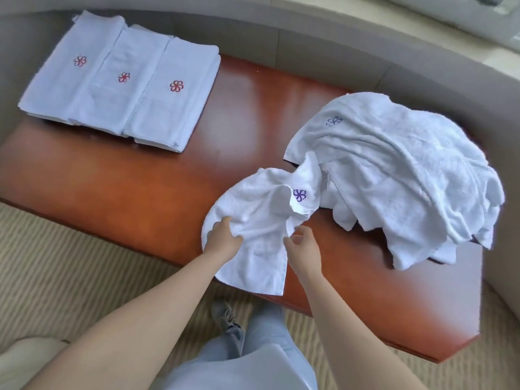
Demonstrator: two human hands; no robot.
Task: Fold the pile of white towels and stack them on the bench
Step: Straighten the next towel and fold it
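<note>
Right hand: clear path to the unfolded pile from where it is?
Probably yes. The right hand hovers by the edge of the crumpled towel that the left hand grips. Only bare bench lies between it and the towel pile to its right; nothing stands in the way.

The bench (146, 175) is red-brown wood with a smooth, glossy finish that reflects light. The crumpled towel (261, 209) and the pile (394, 170) are white terry cloth, soft and matt, with a rough looped surface. The folded towels (121, 80) look flatter, with embroidered thread flowers. The carpet (70, 277) is ribbed, matt textile.
</note>
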